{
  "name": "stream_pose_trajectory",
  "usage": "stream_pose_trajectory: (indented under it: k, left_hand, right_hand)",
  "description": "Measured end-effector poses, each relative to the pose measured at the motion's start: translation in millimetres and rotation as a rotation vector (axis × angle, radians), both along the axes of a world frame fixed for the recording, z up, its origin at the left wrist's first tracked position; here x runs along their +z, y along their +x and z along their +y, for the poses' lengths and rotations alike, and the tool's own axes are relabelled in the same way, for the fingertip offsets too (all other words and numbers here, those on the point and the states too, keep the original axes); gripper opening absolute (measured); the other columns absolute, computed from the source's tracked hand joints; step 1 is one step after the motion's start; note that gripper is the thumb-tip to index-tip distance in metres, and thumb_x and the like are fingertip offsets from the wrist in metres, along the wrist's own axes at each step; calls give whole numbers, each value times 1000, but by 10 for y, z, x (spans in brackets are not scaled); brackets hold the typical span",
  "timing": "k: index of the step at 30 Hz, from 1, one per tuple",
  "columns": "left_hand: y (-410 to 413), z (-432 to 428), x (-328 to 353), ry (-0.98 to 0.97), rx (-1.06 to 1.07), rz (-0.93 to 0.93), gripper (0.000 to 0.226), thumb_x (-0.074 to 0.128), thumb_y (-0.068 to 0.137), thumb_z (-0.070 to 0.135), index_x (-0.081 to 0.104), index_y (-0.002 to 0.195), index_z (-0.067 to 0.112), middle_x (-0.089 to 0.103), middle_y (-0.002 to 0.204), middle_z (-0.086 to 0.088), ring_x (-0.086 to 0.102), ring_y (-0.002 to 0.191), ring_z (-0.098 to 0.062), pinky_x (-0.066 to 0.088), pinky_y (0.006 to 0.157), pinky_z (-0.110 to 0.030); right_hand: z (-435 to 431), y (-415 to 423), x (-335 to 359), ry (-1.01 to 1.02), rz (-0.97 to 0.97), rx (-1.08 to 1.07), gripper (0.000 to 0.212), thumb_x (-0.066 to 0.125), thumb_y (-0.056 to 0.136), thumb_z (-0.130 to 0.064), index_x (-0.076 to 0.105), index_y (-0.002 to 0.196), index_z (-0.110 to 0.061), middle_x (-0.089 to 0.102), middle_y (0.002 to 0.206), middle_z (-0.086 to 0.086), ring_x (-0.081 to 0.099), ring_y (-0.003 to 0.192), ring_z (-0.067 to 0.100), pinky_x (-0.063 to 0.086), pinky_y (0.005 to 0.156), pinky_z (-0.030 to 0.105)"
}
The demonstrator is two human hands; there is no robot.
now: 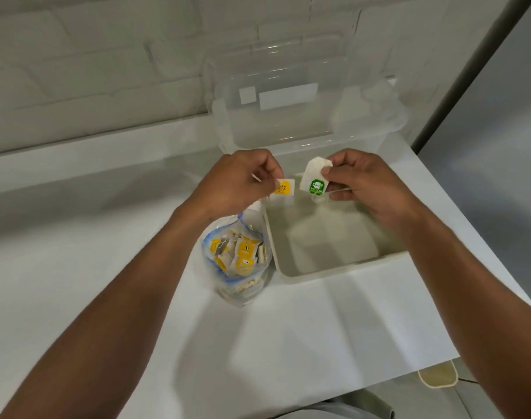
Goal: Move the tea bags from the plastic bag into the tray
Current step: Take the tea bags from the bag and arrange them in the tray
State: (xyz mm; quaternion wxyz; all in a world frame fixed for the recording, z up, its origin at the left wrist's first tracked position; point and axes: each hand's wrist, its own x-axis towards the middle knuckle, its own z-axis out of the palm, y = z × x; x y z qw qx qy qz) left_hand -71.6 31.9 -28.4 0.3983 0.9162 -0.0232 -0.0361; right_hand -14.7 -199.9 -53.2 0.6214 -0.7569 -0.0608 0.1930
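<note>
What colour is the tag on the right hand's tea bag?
Green tag, clearest in the head view.

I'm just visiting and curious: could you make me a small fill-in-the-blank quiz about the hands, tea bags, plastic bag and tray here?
1. The left hand pinches the left tea bag, whose tag is ____.
2. The right hand pinches the right tea bag, whose tag is ____.
3. The plastic bag stands to the ____ of the tray.
Missing words: yellow; green; left.
</note>
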Motion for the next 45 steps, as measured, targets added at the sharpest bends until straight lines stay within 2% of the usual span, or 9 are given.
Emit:
stream_pose_trajectory:
  k: [4, 9, 16, 21, 26, 32, 36, 40, 45]
  left_hand:
    - [164, -233, -213, 534, 28, -121, 13, 62, 89, 27, 71, 93, 36, 71, 97, 17, 65, 92, -12, 46, 72, -29]
    - [235, -387, -451, 741, 112, -128, 19, 57, 89, 21, 70, 98, 34, 71, 95, 6, 65, 89, -23, 38, 69, -29]
    - [202, -591, -575, 1044, -18, -71, 26, 48, 95, 15, 65, 111, 27, 68, 104, -3, 65, 95, -29, 34, 67, -31]
    - [223, -671, -651, 1117, -55, -36, 25, 49, 96, 20, 66, 112, 26, 69, 105, -3, 67, 95, -28, 35, 66, -31]
    - [297, -697, -650, 1148, 15, -20, 22, 52, 93, 11, 63, 109, 21, 69, 102, -4, 67, 94, -29, 36, 66, -30]
    - [344, -727, -726, 1175, 53, 30, 15, 67, 90, 23, 54, 92, 28, 72, 96, -1, 71, 90, -26, 38, 62, -29]
    - [323, -760, -727, 1183, 43, -22, 9, 62, 93, 19, 59, 99, 25, 70, 100, 1, 69, 94, -24, 35, 66, -30]
    - [290, -735, -737, 1218, -244, -204, 23, 51, 93, 16, 66, 107, 27, 69, 100, 2, 65, 95, -22, 33, 64, -30]
    - [305, -708, -614, 1326, -437, -40, 24, 45, 99, 19, 66, 110, 23, 67, 110, 3, 61, 109, -21, 33, 71, -29]
  right_hand:
    - [-135, 86, -323, -185, -13, 23, 13, 69, 91, -21, 70, 101, -12, 70, 95, 6, 63, 82, 11, 48, 75, 30]
    - [-103, 204, -617, -305, -75, 36, 4, 74, 85, -27, 73, 89, -25, 71, 80, -4, 65, 73, 13, 49, 65, 31]
    - [31, 324, -809, -444, -143, 165, 5, 73, 85, -28, 73, 88, -24, 73, 77, -5, 69, 79, 16, 57, 84, 42]
    - [56, 426, -932, -469, -90, 218, 3, 72, 83, -21, 70, 84, -22, 71, 77, 1, 70, 78, 24, 59, 82, 44]
    - [105, 539, -911, -427, 31, 186, 7, 71, 87, -14, 72, 88, -7, 72, 79, 11, 72, 74, 20, 61, 77, 32]
    - [166, 550, -978, -415, 76, 170, 33, 71, 81, -4, 53, 55, -14, 51, 55, 2, 58, 60, 16, 58, 73, 33]
    - [114, 538, -1044, -400, 74, 178, 7, 73, 79, -4, 68, 74, -2, 61, 68, 6, 63, 71, 21, 58, 78, 37]
    - [107, 493, -1056, -420, 74, 117, 20, 69, 81, 0, 72, 78, -19, 72, 85, 9, 69, 82, 23, 61, 76, 37]
    - [120, 496, -1064, -389, 105, 105, 15, 71, 81, -1, 73, 78, -16, 71, 84, 8, 67, 79, 19, 61, 75, 33]
